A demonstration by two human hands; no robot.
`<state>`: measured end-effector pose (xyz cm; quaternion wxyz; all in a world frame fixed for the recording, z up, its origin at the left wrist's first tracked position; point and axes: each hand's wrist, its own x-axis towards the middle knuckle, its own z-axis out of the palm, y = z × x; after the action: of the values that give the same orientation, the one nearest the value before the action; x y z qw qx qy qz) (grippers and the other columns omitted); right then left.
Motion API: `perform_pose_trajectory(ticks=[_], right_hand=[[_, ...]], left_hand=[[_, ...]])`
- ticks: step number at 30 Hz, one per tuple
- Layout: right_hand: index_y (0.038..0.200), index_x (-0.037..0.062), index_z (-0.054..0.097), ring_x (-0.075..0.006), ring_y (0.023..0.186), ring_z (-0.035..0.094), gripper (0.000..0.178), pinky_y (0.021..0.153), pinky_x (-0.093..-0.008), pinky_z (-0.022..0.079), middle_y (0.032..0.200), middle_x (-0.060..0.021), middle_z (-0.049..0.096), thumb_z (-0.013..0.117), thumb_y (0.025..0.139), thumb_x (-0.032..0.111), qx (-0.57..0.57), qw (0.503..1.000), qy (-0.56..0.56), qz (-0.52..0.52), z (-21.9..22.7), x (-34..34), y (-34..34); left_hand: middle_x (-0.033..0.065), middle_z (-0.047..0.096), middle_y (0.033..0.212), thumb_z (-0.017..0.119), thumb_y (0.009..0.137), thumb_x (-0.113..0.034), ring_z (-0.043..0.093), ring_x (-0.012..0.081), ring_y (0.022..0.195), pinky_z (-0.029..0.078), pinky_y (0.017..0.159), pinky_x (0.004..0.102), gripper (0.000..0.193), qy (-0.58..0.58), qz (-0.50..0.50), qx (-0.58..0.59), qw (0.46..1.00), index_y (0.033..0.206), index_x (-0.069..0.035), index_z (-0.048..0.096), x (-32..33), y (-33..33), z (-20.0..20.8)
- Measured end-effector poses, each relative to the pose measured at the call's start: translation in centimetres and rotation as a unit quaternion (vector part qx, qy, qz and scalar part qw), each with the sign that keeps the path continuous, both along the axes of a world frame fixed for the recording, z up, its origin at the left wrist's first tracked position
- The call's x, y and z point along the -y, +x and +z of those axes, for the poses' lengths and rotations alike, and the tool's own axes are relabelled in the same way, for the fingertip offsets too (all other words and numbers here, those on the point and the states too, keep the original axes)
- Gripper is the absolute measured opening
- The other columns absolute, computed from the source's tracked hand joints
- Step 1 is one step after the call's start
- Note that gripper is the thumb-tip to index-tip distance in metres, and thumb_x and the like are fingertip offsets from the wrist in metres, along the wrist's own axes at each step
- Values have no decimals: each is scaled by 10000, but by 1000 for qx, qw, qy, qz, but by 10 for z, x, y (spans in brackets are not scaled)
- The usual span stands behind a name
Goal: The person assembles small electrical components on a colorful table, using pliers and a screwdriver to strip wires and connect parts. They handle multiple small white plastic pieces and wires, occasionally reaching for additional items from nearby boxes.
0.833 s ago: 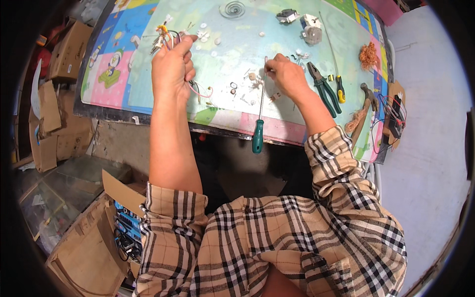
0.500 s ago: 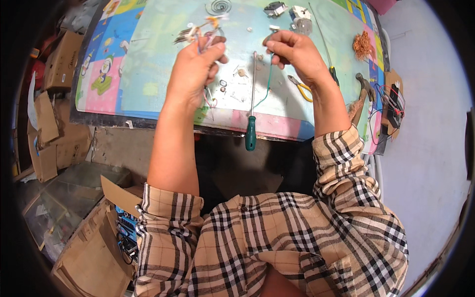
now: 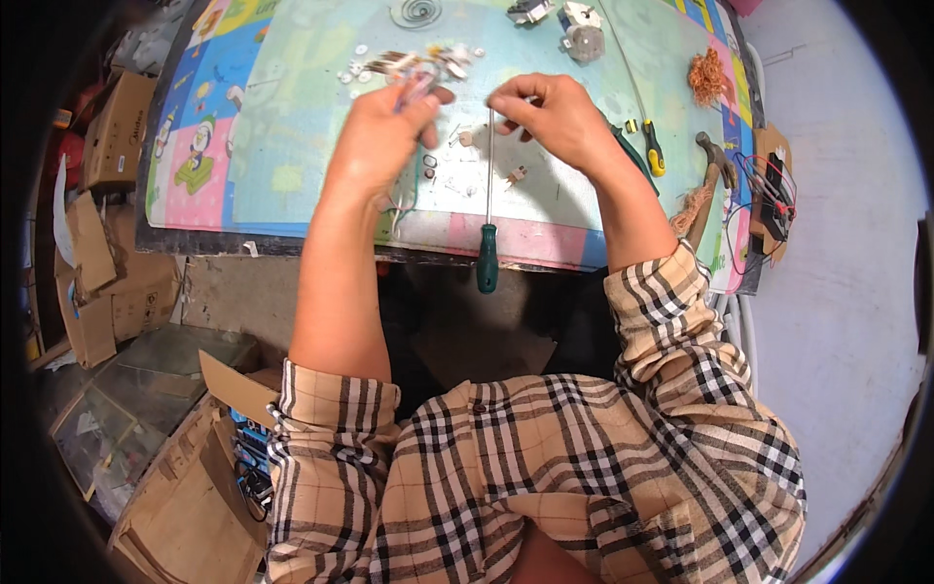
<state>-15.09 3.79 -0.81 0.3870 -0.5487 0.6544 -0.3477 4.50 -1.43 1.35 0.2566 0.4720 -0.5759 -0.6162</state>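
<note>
My left hand (image 3: 375, 136) is closed on a bundle of thin coloured wires (image 3: 418, 86), smeared by motion. A green wire (image 3: 418, 180) hangs down beside its wrist. My right hand (image 3: 550, 117) is in a pinch above the shaft of a green-handled screwdriver (image 3: 488, 258); whatever sits between the fingertips cannot be made out. That screwdriver lies with its handle jutting past the table's near edge. Between and below the hands, small loose parts (image 3: 452, 180) are scattered, and a little copper-coloured piece (image 3: 517, 175) lies right of the shaft.
Beyond the left hand lie a heap of small parts (image 3: 389, 66) and a metal spiral (image 3: 418, 12). Two small mechanisms (image 3: 584, 39) stand at the back. On the right are a copper wire tangle (image 3: 706, 78), a yellow-black screwdriver (image 3: 653, 146), a hammer (image 3: 715, 161) and a black device with leads (image 3: 778, 200).
My right hand has moved left and slightly nearer, over the screwdriver shaft. The green wire, formerly stretched below my right hand, now hangs by my left wrist. The yellow-handled pliers are now hidden.
</note>
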Motion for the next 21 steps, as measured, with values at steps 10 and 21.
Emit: perform_pose_trajectory(ticks=[10, 21], right_hand=[[947, 90, 638, -300, 883, 624, 229, 788, -392, 488, 890, -123, 658, 670, 726, 142, -400, 905, 95, 107, -87, -26, -14], [907, 70, 632, -339, 844, 622, 196, 752, -405, 488, 860, -159, 658, 628, 745, 179, -361, 913, 174, 77, -67, -18, -26]], left_hand=[[-17, 511, 612, 535, 902, -182, 316, 30, 422, 192, 371, 198, 179, 4, 204, -38, 978, 944, -20, 599, 23, 34, 11], [-24, 476, 578, 531, 916, -242, 324, 38, 420, 200, 374, 205, 216, -11, 192, -2, 981, 911, -36, 598, 26, 33, 9]])
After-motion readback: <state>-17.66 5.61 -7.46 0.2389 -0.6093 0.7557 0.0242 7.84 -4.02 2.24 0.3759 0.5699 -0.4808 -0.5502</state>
